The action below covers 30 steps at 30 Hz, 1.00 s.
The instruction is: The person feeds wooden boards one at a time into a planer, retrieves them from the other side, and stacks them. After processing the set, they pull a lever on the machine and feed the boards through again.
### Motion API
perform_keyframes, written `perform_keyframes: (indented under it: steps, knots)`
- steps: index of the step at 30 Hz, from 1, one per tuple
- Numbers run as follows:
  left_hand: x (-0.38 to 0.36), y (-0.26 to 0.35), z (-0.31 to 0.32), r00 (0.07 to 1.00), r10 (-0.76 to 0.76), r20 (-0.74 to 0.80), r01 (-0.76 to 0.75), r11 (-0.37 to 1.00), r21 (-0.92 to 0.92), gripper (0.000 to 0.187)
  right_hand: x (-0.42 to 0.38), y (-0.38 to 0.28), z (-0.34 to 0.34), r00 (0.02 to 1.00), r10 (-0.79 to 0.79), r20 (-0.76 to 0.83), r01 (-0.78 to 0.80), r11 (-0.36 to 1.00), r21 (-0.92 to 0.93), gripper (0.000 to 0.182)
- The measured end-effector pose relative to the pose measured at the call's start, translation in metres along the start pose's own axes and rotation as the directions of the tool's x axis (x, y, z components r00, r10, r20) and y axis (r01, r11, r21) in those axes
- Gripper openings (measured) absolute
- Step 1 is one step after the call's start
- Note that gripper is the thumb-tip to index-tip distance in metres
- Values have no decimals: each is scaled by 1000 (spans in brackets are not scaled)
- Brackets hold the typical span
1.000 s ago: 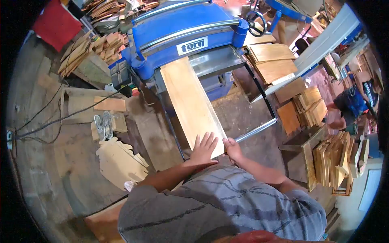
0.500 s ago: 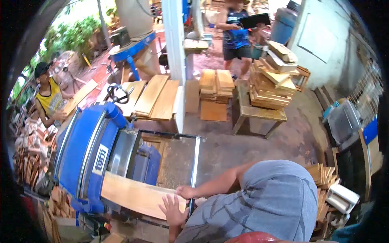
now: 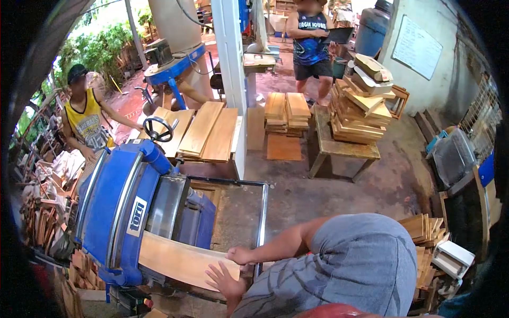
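A pale wooden board [image 3: 180, 259] lies flat with its far end inside the blue thickness planer [image 3: 119, 206]. Fingers spread, my left hand [image 3: 227, 281] rests open on the board's near end. My right hand [image 3: 241, 255] is closed around the board's end corner, beside the metal frame bar [image 3: 262, 222]. My bent leg in grey shorts [image 3: 350, 265] partly covers the right forearm.
A co-worker in yellow [image 3: 87, 119] stands behind the planer. Planed boards [image 3: 204, 130] lie on a table past it. Board stacks [image 3: 286, 111] and a loaded wooden stool [image 3: 344, 146] stand farther back. Another person [image 3: 313, 42] holds a dark flat object. Wood offcuts [image 3: 424, 230] lie right.
The board sits slightly farther into the planer, both hands moving with it. The co-worker in yellow has let go of a board and stands straighter, an arm stretched toward the table. The view has shifted.
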State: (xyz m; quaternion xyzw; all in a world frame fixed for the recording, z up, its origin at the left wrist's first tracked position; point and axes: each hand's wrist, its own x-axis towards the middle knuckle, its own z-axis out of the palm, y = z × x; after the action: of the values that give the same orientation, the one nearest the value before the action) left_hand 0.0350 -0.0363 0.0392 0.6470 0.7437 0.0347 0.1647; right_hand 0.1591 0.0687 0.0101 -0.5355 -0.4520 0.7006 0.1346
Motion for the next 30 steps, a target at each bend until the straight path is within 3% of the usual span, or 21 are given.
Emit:
perform_keyframes:
  steps: [4, 6, 7, 8, 10, 11, 13, 15, 16, 18, 23, 25, 30]
  knots:
    - [10, -15, 3, 999, 32, -4, -32, 999, 16, 106, 18, -2, -8, 990, -87, 115, 91, 995, -33, 33]
    - [12, -14, -9, 1000, 14, 14, -14, 999, 31, 106, 67, 26, -24, 882, -70, 467, 118, 990, -75, 35]
    - [12, -14, -12, 999, 31, 13, -31, 999, 16, 106, 113, 51, -38, 746, -346, 569, 568, 777, -272, 34]
    - [15, -14, -13, 999, 41, 2, -41, 999, -6, 107, 75, 24, -51, 777, -446, 444, 587, 768, -255, 35]
    - [14, -24, -6, 999, 24, -47, -23, 999, 33, 107, 24, 4, -86, 767, -590, 252, 634, 639, -436, 39]
    - [17, -24, -9, 999, 31, -43, -29, 999, 37, 106, 25, 7, -107, 724, -659, 205, 613, 479, -628, 42]
    - [21, -24, -17, 999, 6, -45, -4, 999, 37, 105, 14, 9, -150, 853, -474, 221, 438, 419, -795, 44]
    - [23, -29, -21, 998, 45, -47, -44, 999, 21, 102, -1, 5, -173, 767, -548, 333, 457, 101, -884, 43]
    - [25, -33, -18, 998, 26, -56, -25, 1000, 15, 102, -1, 8, -175, 761, -544, 354, 470, 86, -879, 43]
    - [32, -37, -17, 999, 31, -29, -29, 998, 54, 110, -4, 18, -171, 630, -704, 328, 456, -7, -890, 38]
    - [40, -42, -27, 1000, -7, 10, 6, 994, 105, 106, -2, 17, -170, 692, -665, 281, 437, 75, -896, 38]
    - [47, -47, -23, 998, -54, 43, 48, 990, 133, 110, -8, 14, -171, 752, -571, 329, 459, 96, -883, 39]
    - [58, -66, -19, 1000, 6, -3, -5, 996, 84, 111, -8, 16, -176, 739, -580, 342, 488, 111, -866, 37]
